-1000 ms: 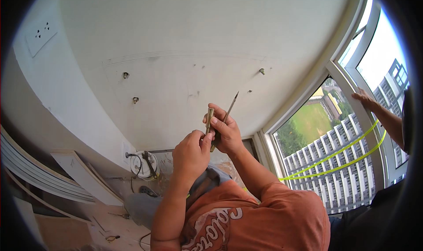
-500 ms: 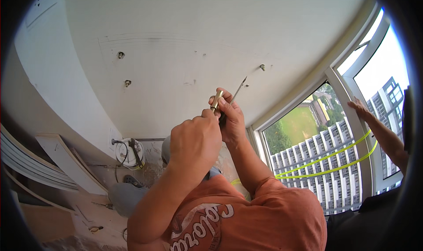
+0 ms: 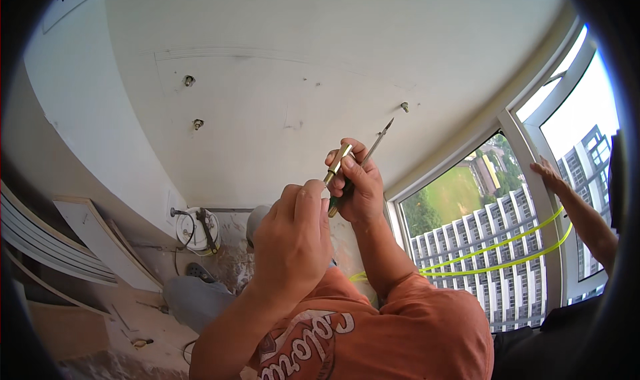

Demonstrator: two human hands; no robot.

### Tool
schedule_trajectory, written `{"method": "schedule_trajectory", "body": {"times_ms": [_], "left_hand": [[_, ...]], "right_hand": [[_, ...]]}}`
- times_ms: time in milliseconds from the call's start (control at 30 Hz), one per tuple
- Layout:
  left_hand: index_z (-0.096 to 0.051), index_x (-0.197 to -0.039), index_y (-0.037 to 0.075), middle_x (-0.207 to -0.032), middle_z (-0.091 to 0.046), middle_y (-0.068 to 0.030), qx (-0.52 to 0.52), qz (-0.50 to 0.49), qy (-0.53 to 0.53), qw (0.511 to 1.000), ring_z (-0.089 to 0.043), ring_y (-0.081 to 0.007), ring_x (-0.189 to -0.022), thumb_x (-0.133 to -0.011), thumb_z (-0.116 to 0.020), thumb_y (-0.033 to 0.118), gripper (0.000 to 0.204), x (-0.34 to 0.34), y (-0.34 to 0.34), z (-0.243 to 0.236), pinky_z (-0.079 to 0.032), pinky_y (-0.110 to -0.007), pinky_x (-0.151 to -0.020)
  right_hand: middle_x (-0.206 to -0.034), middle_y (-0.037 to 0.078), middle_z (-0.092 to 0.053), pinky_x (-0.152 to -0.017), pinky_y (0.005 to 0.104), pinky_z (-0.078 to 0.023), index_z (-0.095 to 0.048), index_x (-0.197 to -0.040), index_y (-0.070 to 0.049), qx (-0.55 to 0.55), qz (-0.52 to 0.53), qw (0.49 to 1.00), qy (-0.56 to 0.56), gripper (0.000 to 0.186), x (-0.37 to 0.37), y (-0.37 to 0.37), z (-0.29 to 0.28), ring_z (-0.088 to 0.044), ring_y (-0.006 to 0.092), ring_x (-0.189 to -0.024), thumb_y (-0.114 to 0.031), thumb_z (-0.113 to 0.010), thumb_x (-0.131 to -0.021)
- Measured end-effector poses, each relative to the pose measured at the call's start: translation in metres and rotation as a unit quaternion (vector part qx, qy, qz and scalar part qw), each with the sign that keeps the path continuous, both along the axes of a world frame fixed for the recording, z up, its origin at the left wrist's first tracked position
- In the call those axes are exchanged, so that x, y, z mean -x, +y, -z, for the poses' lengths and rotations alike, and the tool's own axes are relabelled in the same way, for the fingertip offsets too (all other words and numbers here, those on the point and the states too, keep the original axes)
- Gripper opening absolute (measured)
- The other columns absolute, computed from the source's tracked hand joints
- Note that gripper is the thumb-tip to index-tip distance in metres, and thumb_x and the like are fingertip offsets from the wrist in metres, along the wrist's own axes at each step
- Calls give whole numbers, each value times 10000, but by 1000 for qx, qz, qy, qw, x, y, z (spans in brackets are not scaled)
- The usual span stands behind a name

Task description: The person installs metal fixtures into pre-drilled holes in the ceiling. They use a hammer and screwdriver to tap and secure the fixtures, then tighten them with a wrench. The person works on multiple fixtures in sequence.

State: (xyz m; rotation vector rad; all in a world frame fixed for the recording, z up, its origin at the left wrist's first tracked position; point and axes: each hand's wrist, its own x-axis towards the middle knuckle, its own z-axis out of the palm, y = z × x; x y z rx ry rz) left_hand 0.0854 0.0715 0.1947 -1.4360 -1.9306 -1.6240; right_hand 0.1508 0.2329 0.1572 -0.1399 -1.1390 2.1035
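Note:
In front of a pale wall point(image 3: 247, 20), both hands meet around a brass-coloured expansion bolt point(image 3: 343, 158) with a wider sleeve at its upper end. The fingers of my right hand point(image 3: 365, 190) close on that sleeve. The same hand also grips a screwdriver point(image 3: 383, 135), its thin shaft slanting up to the right and its dark green handle partly hidden in the palm. Just below, my left hand point(image 3: 293, 227) pinches the lower end of the bolt, fingertips partly hidden. Similar bolts stick out of the wall: an upper left bolt point(image 3: 189, 81), a lower left bolt point(image 3: 198, 124) and a right bolt point(image 3: 405, 106).
On the right, another person's hand point(image 3: 548, 173) rests on the window frame point(image 3: 530, 143). Yellow-green straps point(image 3: 493, 265) run toward that frame. A white bucket point(image 3: 190, 240) stands by the wall corner. Boards point(image 3: 100, 237) lean at left; pliers point(image 3: 141, 343) and a drill bit point(image 3: 155, 307) lie on the floor.
My right hand has shifted slightly right and down with the bolt and screwdriver. My left fingers have slid lower, baring more of the bolt's lower part.

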Motion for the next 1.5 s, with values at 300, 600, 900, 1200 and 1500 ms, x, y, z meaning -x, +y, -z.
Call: {"method": "schedule_trajectory", "body": {"times_ms": [300, 600, 900, 1200, 1500], "left_hand": [[-640, -964, -1, -841, -599, -127, 29, 22, 11, 999, -620, -321, -780, -879, -622, 65, 109, -3, 16, -17, -491, -420, -693], [-673, -923, -42, -759, -674, -126, 189, 204, -280, 919, -639, -183, -662, -843, -640, 44, 122, 53, 59, -69, -505, -335, -647], [-679, -891, -16, -817, -677, -95, 101, 182, -316, 926, -633, -163, -692, -797, -738, 11, 114, 19, -133, 23, -492, -265, -646], [-629, -958, -62, -809, -658, -59, 95, 117, -561, 814, -641, -111, -701, -966, -618, 173, 236, 42, -50, 146, -533, -272, -613], [-648, -803, 7, -656, -625, -27, 185, 56, -605, 773, -551, -81, -512, -968, -598, 225, 278, 76, -56, 176, -446, -230, -483]], "right_hand": [[-992, 133, -651, -592, 246, -506, -508, -1261, -29, -39, -36, 999, -8, 351, -8, -7, 9, -611, 130, -739, -93, -627, -937], [-822, 60, -616, -492, 238, -434, -558, -1194, -36, 2, -65, 997, -51, 293, -6, -9, 8, -533, 121, -524, -115, -637, -924], [-967, 125, -637, -482, 196, -394, -550, -1242, -48, -21, 25, 999, -43, 308, 10, 75, 10, -452, 67, -568, -123, -592, -946], [-842, 77, -690, -478, 202, -398, -626, -1119, -3, -165, -99, 942, -276, 235, 45, -55, 92, -508, 60, -552, -46, -682, -895], [-767, -14, -623, -489, 217, -393, -665, -1074, -4, -77, -110, 925, -355, 224, 74, -47, 126, -500, 57, -551, -138, -714, -901]]}}
